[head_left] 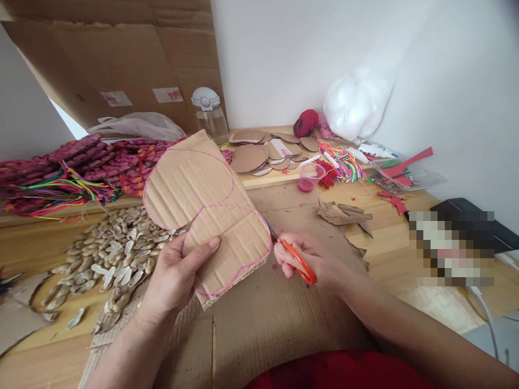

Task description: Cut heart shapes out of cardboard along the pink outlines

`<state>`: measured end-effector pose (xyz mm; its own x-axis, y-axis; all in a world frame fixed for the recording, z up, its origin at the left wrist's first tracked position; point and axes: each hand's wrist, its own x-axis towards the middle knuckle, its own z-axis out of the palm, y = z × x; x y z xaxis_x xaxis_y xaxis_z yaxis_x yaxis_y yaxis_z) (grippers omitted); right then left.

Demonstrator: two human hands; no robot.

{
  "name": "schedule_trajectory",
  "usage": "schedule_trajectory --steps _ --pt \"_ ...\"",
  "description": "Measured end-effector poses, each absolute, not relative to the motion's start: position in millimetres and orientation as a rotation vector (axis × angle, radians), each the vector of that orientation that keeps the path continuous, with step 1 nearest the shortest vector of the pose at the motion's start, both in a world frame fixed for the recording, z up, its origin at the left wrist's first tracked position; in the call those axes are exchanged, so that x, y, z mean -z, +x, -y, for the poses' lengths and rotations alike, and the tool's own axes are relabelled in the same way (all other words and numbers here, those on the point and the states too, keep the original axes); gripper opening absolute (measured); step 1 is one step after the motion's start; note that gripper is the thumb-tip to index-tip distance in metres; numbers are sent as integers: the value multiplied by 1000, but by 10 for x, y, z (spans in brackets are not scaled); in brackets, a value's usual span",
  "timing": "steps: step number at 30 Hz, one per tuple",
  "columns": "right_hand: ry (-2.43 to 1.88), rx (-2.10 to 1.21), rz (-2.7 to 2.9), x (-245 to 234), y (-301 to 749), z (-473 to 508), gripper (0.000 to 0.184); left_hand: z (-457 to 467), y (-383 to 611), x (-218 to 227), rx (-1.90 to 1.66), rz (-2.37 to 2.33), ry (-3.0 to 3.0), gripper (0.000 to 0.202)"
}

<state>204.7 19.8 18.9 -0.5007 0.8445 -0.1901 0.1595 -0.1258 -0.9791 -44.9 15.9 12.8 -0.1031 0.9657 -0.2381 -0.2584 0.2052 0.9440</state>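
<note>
My left hand (182,270) grips a piece of corrugated cardboard (227,232), thumb on top and fingers beneath. Purple outlines of rounded shapes are drawn on it, and its left side is cut along a curve. Orange-handled scissors (298,262) sit in my right hand (302,254), its fingers closed around the handles. The blades meet the right edge of the cardboard near the purple line; most of their length is hidden behind it. Below lies a large flat cardboard sheet (284,324) on the wooden table.
Peanut shells (117,254) are heaped at left, near pink decorated pieces with colourful strings (73,186). Cut cardboard rounds (249,158) lie on the back ledge beside a plastic cup (311,175). Cardboard scraps (343,213) rest to the right. A clear bottle (211,116) stands at the back.
</note>
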Motion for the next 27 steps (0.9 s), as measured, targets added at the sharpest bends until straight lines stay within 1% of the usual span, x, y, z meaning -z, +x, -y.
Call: schedule_trajectory --steps 10,16,24,27 --pt "-1051 -1708 1552 -145 2021 -184 52 -153 -423 -129 -1263 -1252 781 40" --pt "-1048 -1776 1389 -157 1961 -163 58 -148 -384 -172 -1278 -1268 749 38" --pt "-1056 -1741 1379 -159 1951 -141 53 -149 -405 -87 -1294 -1243 769 41" --pt "-1074 -1695 1398 -142 1954 -128 52 -147 -405 -69 -1297 -1243 762 39"
